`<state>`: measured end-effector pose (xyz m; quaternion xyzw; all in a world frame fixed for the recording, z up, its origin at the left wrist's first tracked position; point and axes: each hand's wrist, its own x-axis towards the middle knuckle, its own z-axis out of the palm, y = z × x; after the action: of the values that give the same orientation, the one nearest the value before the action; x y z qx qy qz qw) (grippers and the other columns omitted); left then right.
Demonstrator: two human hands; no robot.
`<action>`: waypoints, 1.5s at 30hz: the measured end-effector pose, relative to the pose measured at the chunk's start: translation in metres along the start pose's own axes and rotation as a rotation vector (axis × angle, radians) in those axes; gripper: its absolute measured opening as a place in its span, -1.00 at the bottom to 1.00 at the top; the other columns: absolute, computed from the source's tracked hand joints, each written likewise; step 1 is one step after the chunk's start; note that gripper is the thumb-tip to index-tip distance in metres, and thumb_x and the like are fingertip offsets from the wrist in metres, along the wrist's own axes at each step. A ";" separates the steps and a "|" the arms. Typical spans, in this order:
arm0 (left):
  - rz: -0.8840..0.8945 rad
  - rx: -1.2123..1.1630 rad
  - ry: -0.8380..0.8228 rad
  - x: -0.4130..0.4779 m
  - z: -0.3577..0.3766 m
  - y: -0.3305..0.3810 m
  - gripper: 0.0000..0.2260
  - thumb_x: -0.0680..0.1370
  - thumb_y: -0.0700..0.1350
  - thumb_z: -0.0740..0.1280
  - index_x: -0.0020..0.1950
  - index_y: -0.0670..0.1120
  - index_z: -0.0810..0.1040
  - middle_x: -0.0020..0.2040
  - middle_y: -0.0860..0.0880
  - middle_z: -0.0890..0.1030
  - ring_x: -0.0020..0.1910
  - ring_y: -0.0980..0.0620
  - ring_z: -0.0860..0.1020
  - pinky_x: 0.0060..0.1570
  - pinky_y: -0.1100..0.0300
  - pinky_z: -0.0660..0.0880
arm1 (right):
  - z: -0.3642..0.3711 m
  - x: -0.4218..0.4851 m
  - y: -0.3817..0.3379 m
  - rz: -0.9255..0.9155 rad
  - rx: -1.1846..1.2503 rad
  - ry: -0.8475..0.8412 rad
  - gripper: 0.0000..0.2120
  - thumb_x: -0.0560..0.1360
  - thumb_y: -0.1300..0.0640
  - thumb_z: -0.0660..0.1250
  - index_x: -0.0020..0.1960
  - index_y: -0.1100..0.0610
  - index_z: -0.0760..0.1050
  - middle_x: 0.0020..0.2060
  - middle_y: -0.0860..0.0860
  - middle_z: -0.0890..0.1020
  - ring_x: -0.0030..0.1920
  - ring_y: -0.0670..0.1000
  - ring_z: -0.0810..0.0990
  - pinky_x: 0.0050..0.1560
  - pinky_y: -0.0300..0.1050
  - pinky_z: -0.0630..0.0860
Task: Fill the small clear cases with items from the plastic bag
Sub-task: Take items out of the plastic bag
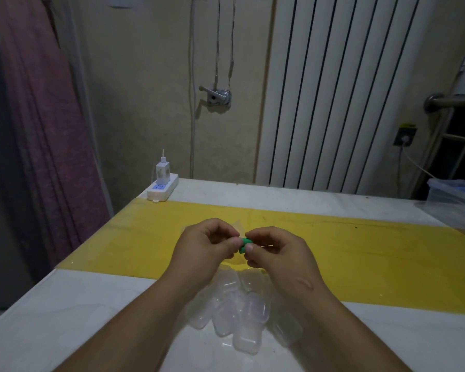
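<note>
Both hands are raised just above the desk (91, 304), fingertips meeting; the left hand (204, 248) and the right hand (274, 253) each have a narrow grip, thumb against forefinger, pinching a small green item (244, 245) between them; a thin, clear plastic bag (238, 226) shows behind and below the fingers, and whether the green piece sits inside the film I cannot tell; the other fingers curl loosely inward. Under the wrists, near the front edge, a heap of small clear cases (239, 310) lies jumbled, rounded and glossy, touching one another on the white surface; a broad yellow strip (360, 253) crosses the desk beneath the hands, smooth and slightly shiny. At the far left corner a white power strip (163, 190) carries an upright charger (162, 172); behind stands a beige wall with a metal fitting (217, 96), a white ribbed radiator (341, 89), and a mauve curtain (38, 116) on the left; crumpled clear plastic (457, 202) rests at the right edge.
</note>
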<state>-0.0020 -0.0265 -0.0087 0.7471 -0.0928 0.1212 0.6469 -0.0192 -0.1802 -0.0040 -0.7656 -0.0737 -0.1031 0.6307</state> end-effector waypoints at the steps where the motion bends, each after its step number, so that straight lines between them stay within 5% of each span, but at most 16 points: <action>1: 0.001 0.005 -0.006 0.000 0.000 0.000 -0.89 0.45 -0.29 0.48 -0.21 -0.09 0.65 -0.28 -0.04 0.68 -0.28 0.05 0.62 -0.20 0.15 0.60 | 0.000 0.000 0.000 0.002 -0.002 0.009 -0.85 0.46 0.32 0.43 -0.12 0.08 0.62 -0.26 0.05 0.70 -0.25 0.00 0.69 -0.16 -0.14 0.65; 8: 0.111 0.460 -0.058 0.008 -0.017 -0.003 -0.93 0.46 -0.04 0.47 -0.22 0.06 0.64 -0.30 0.13 0.62 -0.24 0.14 0.55 -0.16 0.10 0.52 | -0.005 0.004 0.003 -0.007 -0.038 0.124 -0.88 0.45 0.31 0.43 -0.16 0.12 0.57 -0.28 0.10 0.69 -0.28 0.09 0.68 -0.08 0.18 0.63; 12: 0.043 0.741 -0.272 0.004 -0.021 -0.001 -0.74 0.29 0.28 0.49 -0.11 0.22 0.61 -0.14 0.23 0.59 0.03 0.22 0.46 -0.01 0.19 0.50 | -0.006 0.004 0.003 -0.026 -0.070 0.132 -0.83 0.48 0.29 0.39 -0.13 0.02 0.54 -0.29 0.05 0.67 -0.30 0.08 0.65 -0.11 0.15 0.63; 15: 0.019 0.844 -0.400 0.001 -0.018 -0.003 -0.64 0.32 0.23 0.52 0.06 0.19 0.62 -0.07 0.27 0.58 -0.12 0.35 0.48 -0.12 0.35 0.42 | -0.007 0.004 0.001 -0.029 -0.074 0.126 -0.80 0.50 0.29 0.37 -0.14 -0.01 0.58 -0.31 -0.02 0.67 -0.35 -0.03 0.63 -0.13 0.05 0.62; 19: 0.097 0.762 -0.303 0.002 -0.017 -0.003 -0.71 0.35 0.08 0.54 0.04 0.09 0.65 -0.21 0.24 0.55 -0.15 0.38 0.42 -0.12 0.43 0.33 | -0.006 0.003 0.002 -0.017 -0.062 0.122 -0.81 0.50 0.30 0.36 -0.14 0.02 0.60 -0.29 -0.04 0.67 -0.39 -0.12 0.60 -0.20 -0.06 0.60; 23: 0.131 0.529 -0.193 0.005 -0.016 -0.004 -0.82 0.40 -0.11 0.54 -0.05 0.05 0.65 -0.12 0.09 0.63 -0.10 0.17 0.52 -0.07 0.29 0.47 | -0.006 0.004 0.002 0.000 -0.068 0.139 -0.85 0.52 0.27 0.34 -0.12 0.04 0.59 -0.24 -0.02 0.66 -0.41 -0.12 0.62 -0.31 -0.21 0.58; 28: -0.007 0.139 -0.157 0.003 -0.013 -0.002 -0.76 0.40 -0.39 0.48 -0.12 -0.06 0.62 0.08 0.10 0.64 -0.04 0.08 0.63 0.00 0.11 0.59 | -0.006 0.004 0.003 0.003 -0.118 0.127 -0.84 0.51 0.28 0.34 -0.15 0.05 0.60 -0.29 -0.04 0.66 -0.35 -0.09 0.66 -0.19 -0.09 0.62; 33: -0.034 -0.083 -0.179 0.002 -0.010 -0.002 -0.75 0.38 -0.49 0.43 -0.08 -0.19 0.60 0.03 0.03 0.68 -0.03 0.16 0.66 -0.08 0.26 0.60 | -0.005 0.004 0.005 0.040 -0.123 0.074 -0.81 0.51 0.31 0.33 -0.17 0.05 0.58 -0.32 0.02 0.67 -0.37 -0.07 0.63 -0.20 0.00 0.60; 38: -0.012 -0.062 -0.162 0.003 -0.010 -0.003 -0.71 0.34 -0.46 0.48 -0.09 -0.12 0.64 0.00 0.06 0.70 -0.07 0.04 0.63 -0.10 0.19 0.59 | -0.005 0.005 0.002 0.067 -0.038 0.010 -0.76 0.55 0.33 0.30 -0.15 0.07 0.65 -0.36 0.04 0.64 -0.42 -0.12 0.56 -0.33 -0.21 0.56; 45: -0.035 -0.033 -0.167 0.002 -0.011 -0.001 -0.61 0.34 -0.44 0.50 0.00 0.00 0.68 -0.06 -0.20 0.66 -0.18 0.01 0.63 0.01 -0.01 0.60 | -0.005 0.004 0.002 0.098 0.089 -0.012 -0.88 0.53 0.23 0.37 -0.11 0.16 0.68 -0.39 -0.01 0.65 -0.39 -0.13 0.58 -0.31 -0.22 0.57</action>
<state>-0.0008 -0.0158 -0.0081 0.7455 -0.1355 0.0454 0.6510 -0.0150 -0.1857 -0.0041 -0.7403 -0.0446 -0.0642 0.6678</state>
